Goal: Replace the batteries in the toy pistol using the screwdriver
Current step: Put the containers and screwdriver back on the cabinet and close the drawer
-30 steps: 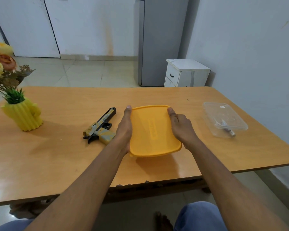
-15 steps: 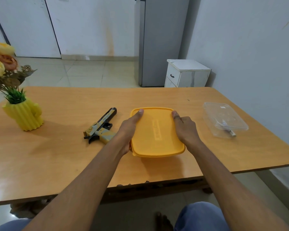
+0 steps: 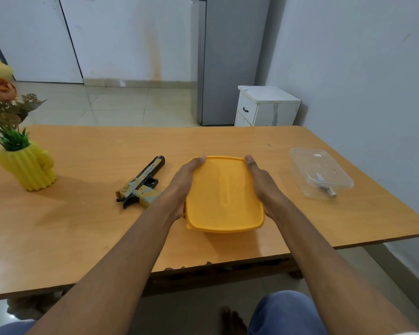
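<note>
Counter [image 3: 82, 233]: carries everything.
Yellow box [image 3: 224, 194]: centre, lid on, clasped at both sides by left hand [image 3: 183, 187] and right hand [image 3: 264, 187].
Toy pistol [image 3: 140, 187]: just beside the left grip, barrel pointing away.

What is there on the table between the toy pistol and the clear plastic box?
In the head view, the orange container, held by left hand and right hand, lies between toy pistol and clear box.
</note>
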